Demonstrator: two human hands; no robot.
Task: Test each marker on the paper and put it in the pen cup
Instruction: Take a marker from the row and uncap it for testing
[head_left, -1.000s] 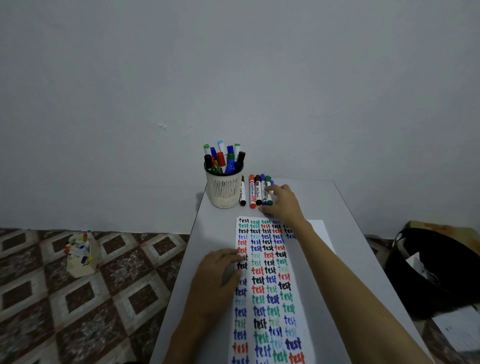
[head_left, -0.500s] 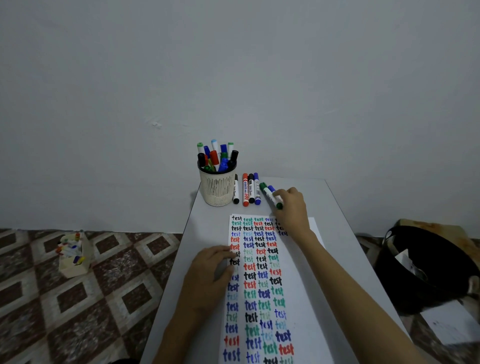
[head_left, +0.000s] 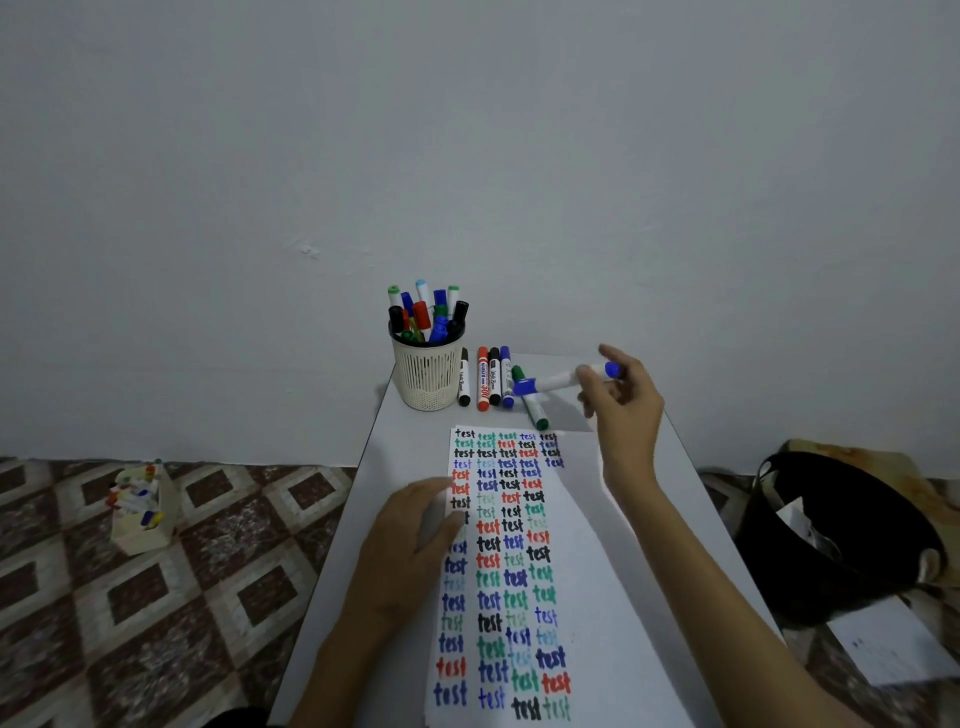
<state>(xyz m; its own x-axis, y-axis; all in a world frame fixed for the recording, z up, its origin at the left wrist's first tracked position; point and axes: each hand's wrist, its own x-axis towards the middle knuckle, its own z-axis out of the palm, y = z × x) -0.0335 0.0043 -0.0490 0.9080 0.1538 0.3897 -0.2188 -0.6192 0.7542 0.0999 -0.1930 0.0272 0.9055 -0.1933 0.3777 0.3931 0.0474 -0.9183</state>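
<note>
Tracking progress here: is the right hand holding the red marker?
No, the right hand holds a blue marker; the red marker lies on the table near the cup.

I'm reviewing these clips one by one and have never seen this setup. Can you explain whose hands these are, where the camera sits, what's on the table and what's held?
There is no machine here: a person works with two bare hands, and the picture comes from a camera worn on the head, looking forward and down. On the grey table lies a sheet of paper covered with the word "test" in several colours. At the far end stands a pen cup full of markers, with a row of four markers lying beside it and a green marker askew next to them. The left hand rests on the paper's left edge. The right hand is raised above the table and pinches a blue marker.
</note>
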